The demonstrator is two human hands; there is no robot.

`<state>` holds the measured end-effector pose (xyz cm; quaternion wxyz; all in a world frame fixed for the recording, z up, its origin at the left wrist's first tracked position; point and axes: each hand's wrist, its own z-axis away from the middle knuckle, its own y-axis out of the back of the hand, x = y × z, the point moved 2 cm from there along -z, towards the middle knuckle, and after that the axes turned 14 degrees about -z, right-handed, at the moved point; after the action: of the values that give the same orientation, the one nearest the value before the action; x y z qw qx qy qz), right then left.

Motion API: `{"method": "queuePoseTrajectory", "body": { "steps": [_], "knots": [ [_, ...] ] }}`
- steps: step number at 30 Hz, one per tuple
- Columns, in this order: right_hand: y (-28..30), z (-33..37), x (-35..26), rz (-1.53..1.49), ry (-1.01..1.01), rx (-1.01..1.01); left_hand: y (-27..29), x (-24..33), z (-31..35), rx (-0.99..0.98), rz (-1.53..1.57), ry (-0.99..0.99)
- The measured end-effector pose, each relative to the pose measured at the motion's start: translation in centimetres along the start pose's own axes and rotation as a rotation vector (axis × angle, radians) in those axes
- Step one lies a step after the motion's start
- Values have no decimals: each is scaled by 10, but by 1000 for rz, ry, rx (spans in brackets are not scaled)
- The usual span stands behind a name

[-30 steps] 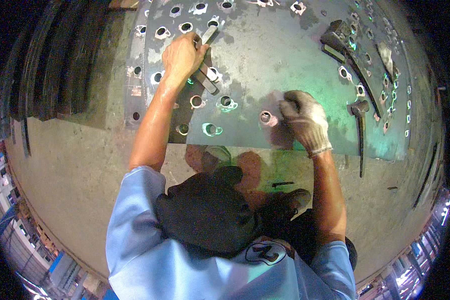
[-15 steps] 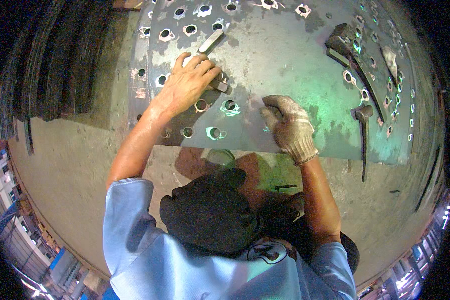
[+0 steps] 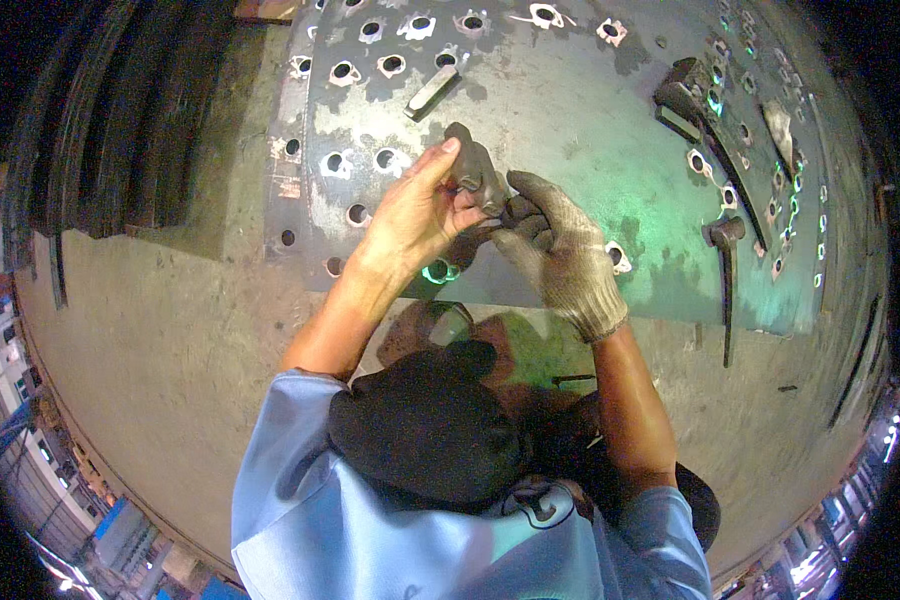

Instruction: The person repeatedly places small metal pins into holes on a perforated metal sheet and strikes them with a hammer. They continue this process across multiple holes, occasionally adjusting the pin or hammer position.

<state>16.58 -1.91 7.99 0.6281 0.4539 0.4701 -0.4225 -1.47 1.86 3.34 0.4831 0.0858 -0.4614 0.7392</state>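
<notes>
My bare left hand (image 3: 407,215) holds a dark, knobby metal-looking piece (image 3: 477,172) between thumb and fingers, raised over the steel plate (image 3: 560,130). On my right hand (image 3: 568,250) is a pale, dirty work glove, its fingers curled at the lower end of that same piece. What exactly the gloved fingertips pinch is partly hidden. Just beyond my left hand lies a short light-coloured metal bar (image 3: 431,92). Many cut holes with bright, rough rims pierce the plate.
A heavy long-handled hammer (image 3: 682,90) rests on the plate's right side. A smaller hammer (image 3: 727,235) lies nearer, its handle crossing the front edge. Dark stacked strips (image 3: 120,120) stand at the left. Concrete floor (image 3: 170,350) surrounds the plate.
My left hand has lifted the dark piece off the plate and moved right with it. My right hand has come left and opened its curl to meet the piece.
</notes>
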Motion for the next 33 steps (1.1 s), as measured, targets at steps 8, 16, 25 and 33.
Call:
{"method": "queuePoseTrajectory", "body": {
  "steps": [8,16,25,33],
  "knots": [
    [-15,-9,17,50,67,82,14,-13,-9,184,39,161],
    [-32,-26,4,284,252,115,13,0,-4,222,-93,83],
    [-36,-47,26,69,89,59,26,19,3,591,-1058,-643],
    [0,-34,31,-254,-131,100,-29,8,0,227,-1266,-746]
  ]
}}
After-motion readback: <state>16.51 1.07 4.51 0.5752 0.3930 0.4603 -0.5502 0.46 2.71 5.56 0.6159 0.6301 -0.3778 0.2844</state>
